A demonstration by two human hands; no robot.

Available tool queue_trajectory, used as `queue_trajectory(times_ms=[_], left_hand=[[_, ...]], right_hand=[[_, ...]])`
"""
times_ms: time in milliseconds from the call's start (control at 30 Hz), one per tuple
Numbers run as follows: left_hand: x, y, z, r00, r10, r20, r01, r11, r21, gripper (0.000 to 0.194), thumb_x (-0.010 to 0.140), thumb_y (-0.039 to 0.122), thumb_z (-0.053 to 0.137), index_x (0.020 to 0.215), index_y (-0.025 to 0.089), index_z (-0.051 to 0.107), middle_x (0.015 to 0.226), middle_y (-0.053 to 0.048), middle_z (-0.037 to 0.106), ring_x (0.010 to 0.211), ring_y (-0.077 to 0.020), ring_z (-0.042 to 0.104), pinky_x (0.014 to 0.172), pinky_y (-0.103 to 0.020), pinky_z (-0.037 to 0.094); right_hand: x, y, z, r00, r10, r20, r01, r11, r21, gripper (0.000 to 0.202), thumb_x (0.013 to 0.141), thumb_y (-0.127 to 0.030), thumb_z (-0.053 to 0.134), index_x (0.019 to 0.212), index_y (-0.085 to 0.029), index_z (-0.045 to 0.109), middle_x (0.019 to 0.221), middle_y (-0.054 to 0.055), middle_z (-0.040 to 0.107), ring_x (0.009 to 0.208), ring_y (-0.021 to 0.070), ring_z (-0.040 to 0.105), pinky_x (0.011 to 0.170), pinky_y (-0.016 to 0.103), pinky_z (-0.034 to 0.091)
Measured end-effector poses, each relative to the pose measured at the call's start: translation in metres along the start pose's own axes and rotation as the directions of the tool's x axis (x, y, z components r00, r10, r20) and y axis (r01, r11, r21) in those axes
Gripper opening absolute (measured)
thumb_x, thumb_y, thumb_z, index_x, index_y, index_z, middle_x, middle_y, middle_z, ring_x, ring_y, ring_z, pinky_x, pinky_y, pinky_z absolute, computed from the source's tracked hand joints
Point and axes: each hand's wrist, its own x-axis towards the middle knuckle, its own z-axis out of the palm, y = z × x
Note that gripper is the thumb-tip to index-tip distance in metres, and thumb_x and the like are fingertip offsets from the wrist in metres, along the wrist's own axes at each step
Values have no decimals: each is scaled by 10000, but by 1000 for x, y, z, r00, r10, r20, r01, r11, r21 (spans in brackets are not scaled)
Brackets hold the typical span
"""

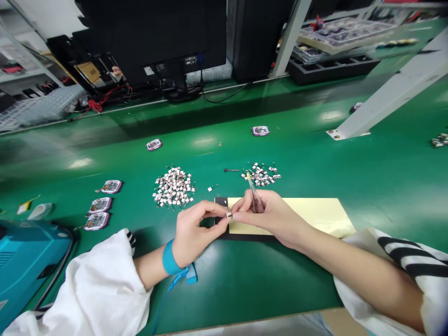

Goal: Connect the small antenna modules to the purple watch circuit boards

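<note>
Here we've got the larger parts heap lying left, the smaller heap right, a sheet before that one, the monitor behind!

The head camera looks forward and down over the bench.

Shiny green table
A black monitor stands beyond, its back showing; a white metal post rises at right.

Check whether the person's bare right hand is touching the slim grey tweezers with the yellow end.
Touching: the head view shows the tweezers with their lower part tucked inside the curled right hand.
</note>
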Motion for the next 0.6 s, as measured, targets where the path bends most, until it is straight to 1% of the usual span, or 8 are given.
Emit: queue_trajectory(times_ms=[67,167,233,300,367,433,533,600], left_hand=[[0,0,1,1000,24,6,-25,999,24,128,697,104,644,792,154,575,736,-12,650,696,-101,636,649,-170,554],[1,2,2,992,121,32,-125,982,143,112,703,93,635,780,153,579,726,-15,655,685,-103,632,634,-173,541],[1,3,1,988,148,51,-155,970,189,116,707,95,634,788,157,580,730,-9,657,683,-98,628,638,-170,533],[1,2,0,993,109,46,-114,982,150,133,709,104,637,810,162,575,745,-6,654,695,-96,627,650,-168,534],[1,2,-1,998,63,28,-65,994,86,148,712,102,633,827,164,564,766,-11,649,729,-103,629,671,-179,537],[0,2,0,994,105,31,-107,991,84,148,715,90,627,825,163,559,773,-16,648,741,-106,628,678,-184,530],[3,8,1,967,236,93,-248,956,156,121,740,95,600,829,162,554,771,-19,652,724,-99,624,676,-181,514],[12,13,-4,943,253,216,-301,925,230,145,776,135,562,915,167,541,837,-37,654,774,-113,623,709,-199,516]], right_hand=[[0,1,2,1000,-4,-14,3,999,-41,201,662,-203,700,608,-140,516,723,2,626,710,105,580,687,231,427],[-1,1,5,998,6,-66,-14,992,-122,239,660,-211,680,551,-135,481,699,11,603,647,105,558,612,228,414],[-2,-1,4,996,10,-88,-22,990,-136,262,657,-209,673,532,-139,453,693,9,597,635,102,550,599,224,407],[-3,-3,3,997,19,-74,-26,994,-102,264,659,-210,675,545,-145,446,697,4,603,658,102,559,623,222,414],[-3,-5,2,999,27,-36,-29,997,-69,258,663,-223,680,569,-150,450,714,3,611,691,105,566,648,220,420],[-3,-5,4,999,30,-22,-32,995,-94,266,655,-246,682,581,-158,442,709,2,602,675,108,556,619,220,414],[-3,-6,5,998,16,-59,-30,973,-229,307,647,-303,659,570,-175,391,676,11,576,606,118,514,531,225,374],[-2,-9,-1,996,-34,-87,-1,929,-371,323,635,-343,633,563,-188,360,653,19,568,542,116,467,471,225,327]])
